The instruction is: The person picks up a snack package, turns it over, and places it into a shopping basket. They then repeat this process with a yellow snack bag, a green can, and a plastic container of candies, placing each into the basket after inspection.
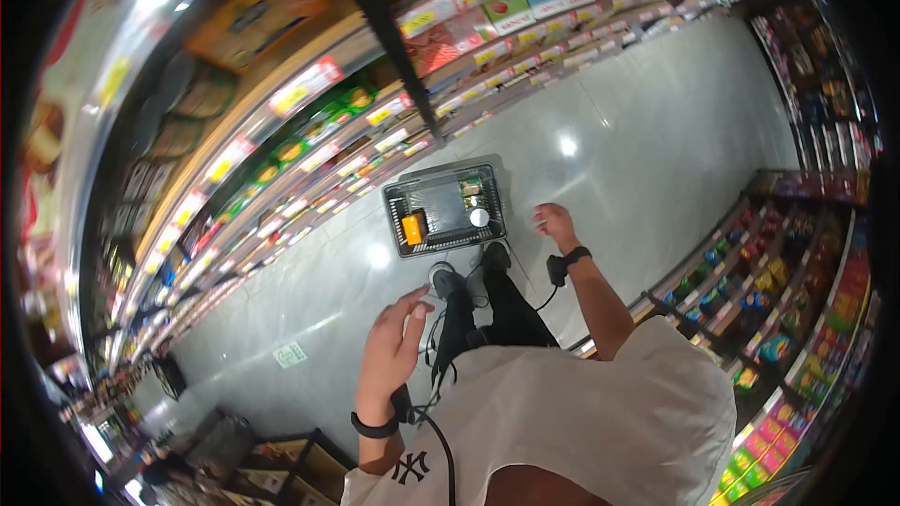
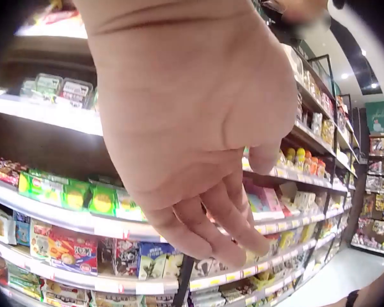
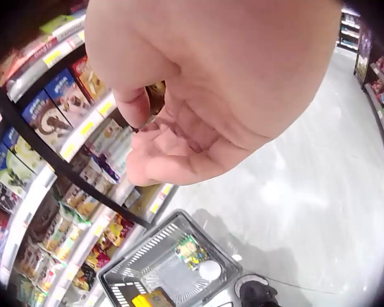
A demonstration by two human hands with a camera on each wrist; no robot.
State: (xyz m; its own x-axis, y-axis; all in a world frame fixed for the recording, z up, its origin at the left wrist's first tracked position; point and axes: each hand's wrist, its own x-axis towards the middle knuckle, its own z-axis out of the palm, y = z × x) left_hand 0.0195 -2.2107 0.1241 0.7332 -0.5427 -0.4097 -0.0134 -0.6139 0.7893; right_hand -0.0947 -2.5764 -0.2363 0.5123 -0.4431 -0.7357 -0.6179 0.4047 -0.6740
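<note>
On the floor in front of the feet stands a dark grey shopping basket point(image 1: 500, 201). Inside it are an orange-yellow pack point(image 1: 412, 230), a white round-topped item point(image 1: 479, 217) and a small green-and-yellow pack point(image 1: 471, 187). My left hand point(image 1: 392, 347) is held in the air left of the body, its fingers extended and holding nothing. To the right of the basket, my right hand point(image 1: 556, 225) hangs with loosely bent fingers around nothing. The right wrist view shows the basket point(image 3: 221, 246) below that hand, apart from it.
Long shelves point(image 1: 309, 155) of packaged food run along the left, with price tags on their edges. More shelves of colourful packs point(image 1: 741, 276) stand to the right. A black shoe point(image 1: 497, 258) is close to the basket. A floor sticker point(image 1: 290, 354) lies on the shiny grey floor.
</note>
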